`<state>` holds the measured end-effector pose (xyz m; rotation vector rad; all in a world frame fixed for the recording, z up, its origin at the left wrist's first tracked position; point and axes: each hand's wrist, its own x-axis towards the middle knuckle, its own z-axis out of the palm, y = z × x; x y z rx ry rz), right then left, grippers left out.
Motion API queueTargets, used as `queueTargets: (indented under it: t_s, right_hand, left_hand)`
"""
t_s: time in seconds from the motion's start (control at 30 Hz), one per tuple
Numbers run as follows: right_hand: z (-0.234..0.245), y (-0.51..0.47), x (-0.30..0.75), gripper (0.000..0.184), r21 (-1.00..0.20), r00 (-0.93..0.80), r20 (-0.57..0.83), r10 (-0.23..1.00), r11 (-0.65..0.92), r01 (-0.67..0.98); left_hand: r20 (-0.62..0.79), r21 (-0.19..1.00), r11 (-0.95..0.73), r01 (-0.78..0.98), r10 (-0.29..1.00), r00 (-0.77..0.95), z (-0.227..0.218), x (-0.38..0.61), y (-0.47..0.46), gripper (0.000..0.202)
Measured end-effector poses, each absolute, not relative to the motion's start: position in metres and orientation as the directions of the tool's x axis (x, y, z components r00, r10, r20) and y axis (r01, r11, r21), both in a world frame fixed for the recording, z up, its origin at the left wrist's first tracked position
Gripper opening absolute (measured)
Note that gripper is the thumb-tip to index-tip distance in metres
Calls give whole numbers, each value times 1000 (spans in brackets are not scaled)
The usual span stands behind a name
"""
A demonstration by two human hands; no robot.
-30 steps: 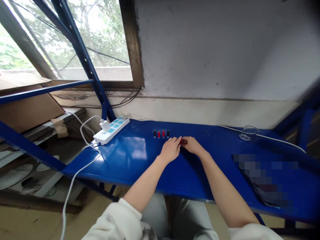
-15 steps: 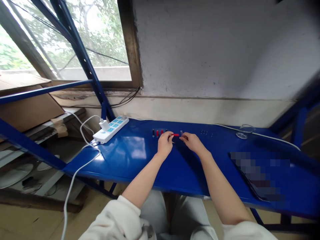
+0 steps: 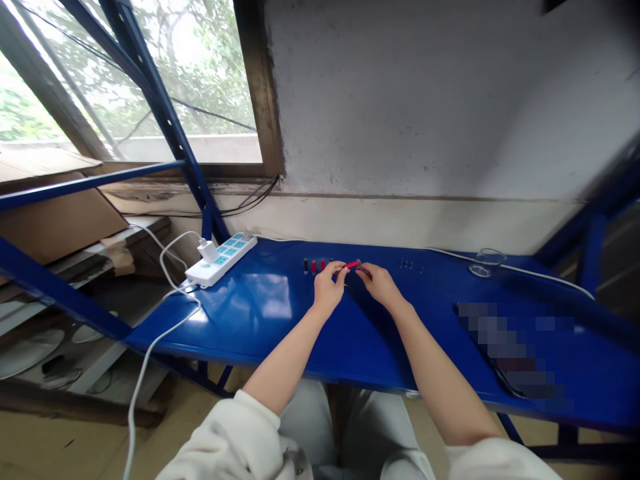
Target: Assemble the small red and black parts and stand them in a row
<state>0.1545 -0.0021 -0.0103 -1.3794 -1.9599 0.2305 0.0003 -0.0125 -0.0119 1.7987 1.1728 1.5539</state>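
My left hand [image 3: 327, 287] is closed in a pinch on a small red tube [image 3: 351, 265] that points to the right. At the tube's right end, my right hand [image 3: 379, 285] is closed too, holding a small clear piece [image 3: 359, 262] in its fingertips. The piece meets or nearly meets the tube; too small to tell which. Left of the hands, a short row of upright pieces stands on the blue table [image 3: 360, 340]: a black one [image 3: 306, 266], a red one [image 3: 314, 267] and another red one [image 3: 323, 265]. A further dark piece is partly hidden behind my left hand.
Several tiny parts [image 3: 407, 264] lie right of my hands. Further right are a clear round container [image 3: 483, 268] and a dark flat object [image 3: 493, 353], blurred out. A white power strip [image 3: 220, 260] with a plug and cable is at the left end. A wall stands behind.
My right hand has brought the clear piece left to the red tube's end; a gap showed between them before. The tube now tilts slightly upward to the right.
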Motion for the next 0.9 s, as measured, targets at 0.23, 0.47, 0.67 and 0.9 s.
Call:
queueTargets:
  t_s: [0.23, 0.47, 0.67, 0.9]
  right_hand:
    - [-16, 0, 150, 24, -532, -177, 450, 875, 422, 734]
    - [-15, 0, 156, 28, -447, -129, 441, 888, 342, 826]
    - [-13, -1, 151, 30, -458, -161, 465, 870, 393, 797]
    - [-17, -1, 140, 16, -531, -105, 427, 898, 343, 775]
  left_hand:
    - [525, 826, -496, 267, 850, -47, -7, 1, -17, 20]
    - [514, 827, -489, 276, 857, -22, -7, 2, -16, 20]
    - [525, 775, -510, 373, 848, 71, -12, 2, -14, 16]
    - [522, 777, -490, 396, 852, 31, -9, 1, -15, 18]
